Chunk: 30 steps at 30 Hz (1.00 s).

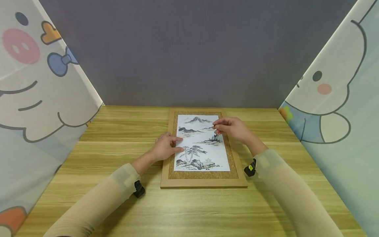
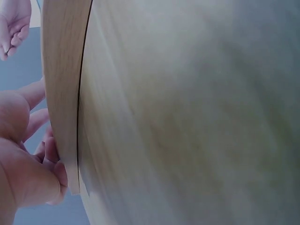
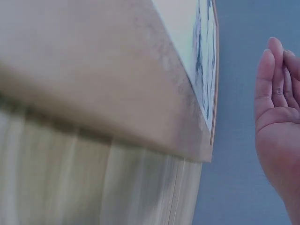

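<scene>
A sheet of paper [image 1: 189, 141] printed with an ink landscape lies on a cork board [image 1: 204, 175] in a light wooden frame. My left hand [image 1: 165, 146] is at the board's left side, its thumb and index finger stretched onto the paper's left edge. In the left wrist view, its other fingers [image 2: 51, 145] lie bent against the wooden frame [image 2: 63, 70]. My right hand [image 1: 234, 129] is over the upper right part of the paper, thumb and fingertips pinching a small dark thing [image 1: 214, 127]. Its kind cannot be told.
The board rests on a wood-grain table [image 1: 118, 138], close to a grey back panel [image 1: 189, 59]. Side panels with cartoon animals stand at left [image 1: 59, 105] and right [image 1: 334, 82]. A small black device [image 1: 250, 168] is worn at the right wrist, another [image 1: 138, 189] at the left.
</scene>
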{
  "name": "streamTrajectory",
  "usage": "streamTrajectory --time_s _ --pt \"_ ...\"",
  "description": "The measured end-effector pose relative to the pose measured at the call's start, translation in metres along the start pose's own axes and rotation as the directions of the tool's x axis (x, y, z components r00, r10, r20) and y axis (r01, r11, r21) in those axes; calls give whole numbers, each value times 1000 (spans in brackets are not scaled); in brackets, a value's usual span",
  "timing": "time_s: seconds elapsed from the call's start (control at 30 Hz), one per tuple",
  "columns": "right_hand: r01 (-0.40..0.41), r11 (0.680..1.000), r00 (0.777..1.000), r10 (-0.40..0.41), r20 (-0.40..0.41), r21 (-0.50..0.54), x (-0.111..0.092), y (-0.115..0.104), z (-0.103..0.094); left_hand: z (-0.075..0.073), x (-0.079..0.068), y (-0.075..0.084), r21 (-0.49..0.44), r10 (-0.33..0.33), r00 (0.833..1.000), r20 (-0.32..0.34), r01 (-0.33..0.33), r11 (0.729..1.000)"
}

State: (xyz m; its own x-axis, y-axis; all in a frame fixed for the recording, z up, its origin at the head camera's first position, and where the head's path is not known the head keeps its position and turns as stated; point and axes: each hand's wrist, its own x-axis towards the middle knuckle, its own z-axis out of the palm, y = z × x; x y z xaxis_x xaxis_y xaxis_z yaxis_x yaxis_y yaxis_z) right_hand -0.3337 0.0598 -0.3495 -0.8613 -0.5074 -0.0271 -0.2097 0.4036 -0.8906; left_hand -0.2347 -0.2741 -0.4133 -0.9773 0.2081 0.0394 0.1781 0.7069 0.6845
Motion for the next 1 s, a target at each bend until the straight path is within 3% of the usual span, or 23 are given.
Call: streamTrajectory --time_s 0.27,0.73,1.0 --pt "-38 999 999 38 4 -23 24 -2 3 0 1 -5 8 4 1000 -1 -4 1000" --pt "-129 990 991 131 -31 64 84 5 13 -1 2 -4 26 10 1000 3 -10 1000" --pt "-168 979 985 171 -19 119 105 6 11 -1 5 -1 31 4 1000 10 -4 1000"
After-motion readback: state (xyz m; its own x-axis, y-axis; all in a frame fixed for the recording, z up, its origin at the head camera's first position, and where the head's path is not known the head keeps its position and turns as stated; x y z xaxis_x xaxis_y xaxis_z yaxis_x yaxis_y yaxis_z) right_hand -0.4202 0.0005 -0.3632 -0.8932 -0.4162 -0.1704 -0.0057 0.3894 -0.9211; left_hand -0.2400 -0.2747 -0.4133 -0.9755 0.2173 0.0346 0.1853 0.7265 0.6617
